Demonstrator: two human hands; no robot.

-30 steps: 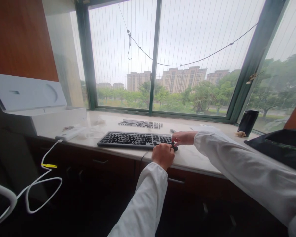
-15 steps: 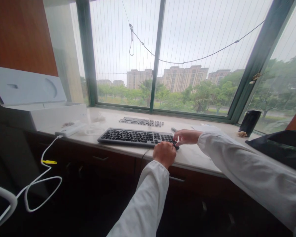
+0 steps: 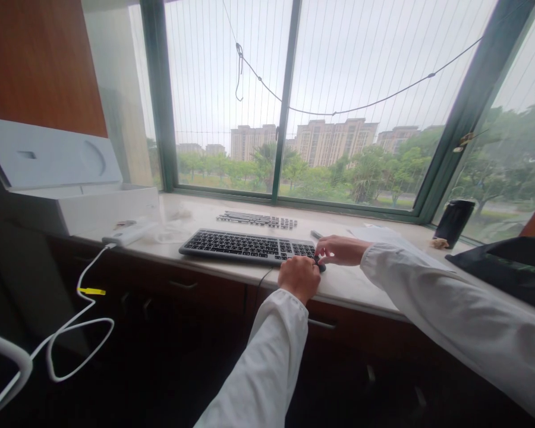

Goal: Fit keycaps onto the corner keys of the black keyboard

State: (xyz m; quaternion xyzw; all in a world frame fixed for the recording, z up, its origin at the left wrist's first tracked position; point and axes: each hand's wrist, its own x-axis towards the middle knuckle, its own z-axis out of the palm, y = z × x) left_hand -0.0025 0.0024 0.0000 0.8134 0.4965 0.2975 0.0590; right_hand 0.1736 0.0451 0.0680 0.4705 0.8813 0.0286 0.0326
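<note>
A grey keyboard with black keys (image 3: pixel 245 245) lies on the pale stone windowsill (image 3: pixel 352 284). Both my hands work at its right end. My left hand (image 3: pixel 299 277) is curled closed at the keyboard's near right corner, over a small dark thing (image 3: pixel 321 267) that it mostly hides. My right hand (image 3: pixel 339 249) comes in from the right, its fingers pinched together at that same dark thing by the number keys. I cannot make out what the dark thing is. Both arms wear white sleeves.
A row of loose dark keycaps (image 3: pixel 258 219) lies behind the keyboard. At the left stand an open white box (image 3: pixel 66 178) and a white power strip (image 3: pixel 127 233) whose cable (image 3: pixel 78 297) hangs down. A black cylinder (image 3: pixel 455 222) and a dark bag (image 3: pixel 508 270) sit at the right.
Both hands have stayed at the keyboard's right corner with only slight finger shifts. The view has drifted a little, so everything sits slightly further right and lower.
</note>
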